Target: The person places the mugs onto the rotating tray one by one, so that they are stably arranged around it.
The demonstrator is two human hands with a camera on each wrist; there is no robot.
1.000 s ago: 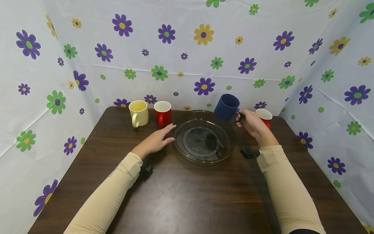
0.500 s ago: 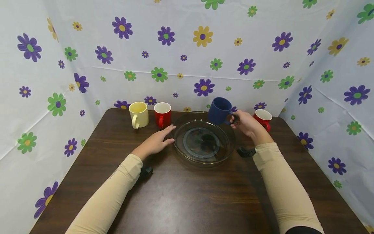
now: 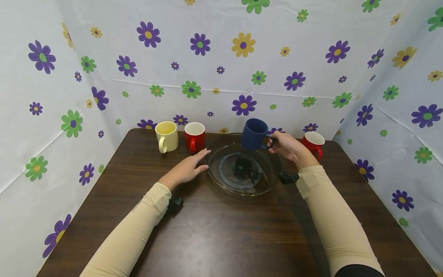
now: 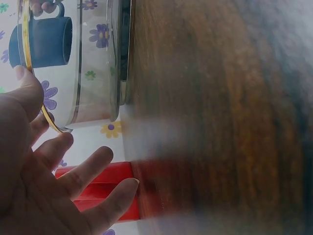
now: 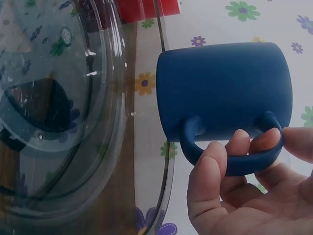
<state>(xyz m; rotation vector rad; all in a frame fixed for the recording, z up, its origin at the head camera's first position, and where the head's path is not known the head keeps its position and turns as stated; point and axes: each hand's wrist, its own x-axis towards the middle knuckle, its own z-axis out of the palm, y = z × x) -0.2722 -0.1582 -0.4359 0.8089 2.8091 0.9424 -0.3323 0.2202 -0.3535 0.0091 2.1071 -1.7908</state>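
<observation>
My right hand (image 3: 290,149) pinches the handle of a blue mug (image 3: 253,136) and holds it above the far right part of a round clear glass dish (image 3: 221,186). In the right wrist view the fingers (image 5: 208,178) curl through the handle, and the mug's base faces the dish. My left hand (image 3: 185,169) rests at the dish's left rim with its fingers extended. From the left wrist, the thumb and fingers (image 4: 93,169) show beside the yellowish glass edge, with the outer fingers spread apart.
A pale yellow mug (image 3: 167,137) and a red mug (image 3: 195,138) stand left of the dish at the back. Another red mug (image 3: 312,144) is behind my right wrist. The dark wooden table (image 3: 221,234) meets a flowered cloth (image 3: 214,38) on the sides and back.
My right hand has carried the blue mug leftward and slightly down, farther over the dish. The left hand has stayed at the rim.
</observation>
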